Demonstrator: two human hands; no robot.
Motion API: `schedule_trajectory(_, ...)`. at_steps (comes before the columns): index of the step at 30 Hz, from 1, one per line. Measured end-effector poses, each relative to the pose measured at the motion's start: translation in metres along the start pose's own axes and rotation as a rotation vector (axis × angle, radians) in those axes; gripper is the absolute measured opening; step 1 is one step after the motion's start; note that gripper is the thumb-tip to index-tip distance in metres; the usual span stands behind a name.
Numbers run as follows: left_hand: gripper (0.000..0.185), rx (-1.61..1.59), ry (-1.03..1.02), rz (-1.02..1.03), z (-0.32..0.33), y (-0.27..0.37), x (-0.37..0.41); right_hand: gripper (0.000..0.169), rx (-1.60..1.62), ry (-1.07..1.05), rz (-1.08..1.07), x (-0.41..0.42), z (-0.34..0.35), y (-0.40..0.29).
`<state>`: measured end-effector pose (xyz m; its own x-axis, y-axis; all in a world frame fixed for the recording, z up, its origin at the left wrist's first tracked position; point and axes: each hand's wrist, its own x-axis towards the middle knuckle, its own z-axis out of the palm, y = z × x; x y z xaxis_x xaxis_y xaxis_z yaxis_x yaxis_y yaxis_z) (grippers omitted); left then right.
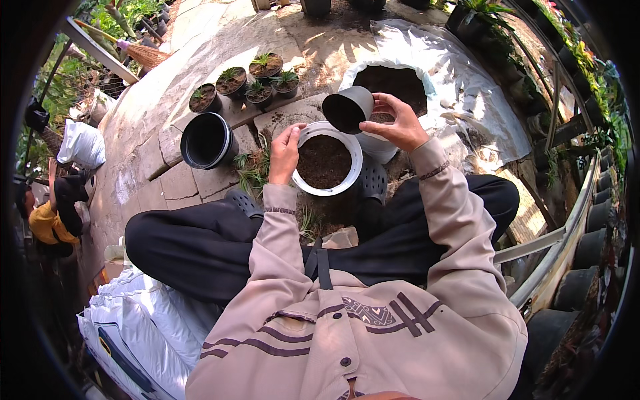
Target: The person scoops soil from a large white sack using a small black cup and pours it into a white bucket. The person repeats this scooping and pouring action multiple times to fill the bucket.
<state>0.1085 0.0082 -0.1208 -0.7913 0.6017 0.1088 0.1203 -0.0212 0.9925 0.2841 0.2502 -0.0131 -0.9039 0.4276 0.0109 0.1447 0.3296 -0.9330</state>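
My right hand (pixel 400 122) grips a small black plastic plant pot (pixel 347 109) by its base, fingers on one side and thumb on the other. The pot is tilted so its dark mouth faces me. My left hand (pixel 285 152) is at the left rim of a white bucket-like pot (pixel 357 172), its fingers and thumb drawn together. Whether it pinches the rim or something small is hard to tell. Dark soil (pixel 324 162) lies inside the white pot. Just behind the raised pot stands an open white sack (pixel 430 90) with dark soil in it.
Stacked black pots (pixel 227 142) stand at left, near several potted seedlings (pixel 231 82). Loose seedlings (pixel 250 172) lie by my shoe. Plastic sheeting (pixel 480 95) covers paving at right. White sacks (pixel 150 320) sit at my left; a person in yellow (pixel 50 222) is farther left.
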Motion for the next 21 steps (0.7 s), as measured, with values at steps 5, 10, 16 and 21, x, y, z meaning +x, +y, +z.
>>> schedule_trajectory(5,0.027,-0.084,0.005,-0.006,0.001,-0.013,-0.006,0.083,-0.147,-0.083,-0.109,-0.019,0.024,-0.012)
schedule_trajectory(10,0.026,-0.111,0.005,-0.024,0.001,-0.017,-0.005,0.075,-0.255,-0.16,-0.303,-0.026,0.036,-0.008)
schedule_trajectory(16,0.026,-0.091,-0.003,-0.043,0.0,-0.021,-0.004,0.076,-0.285,-0.144,-0.397,-0.027,0.037,-0.01)
schedule_trajectory(21,0.026,-0.095,-0.008,-0.044,0.001,-0.016,-0.006,0.077,-0.309,-0.179,-0.448,-0.03,0.039,-0.008)
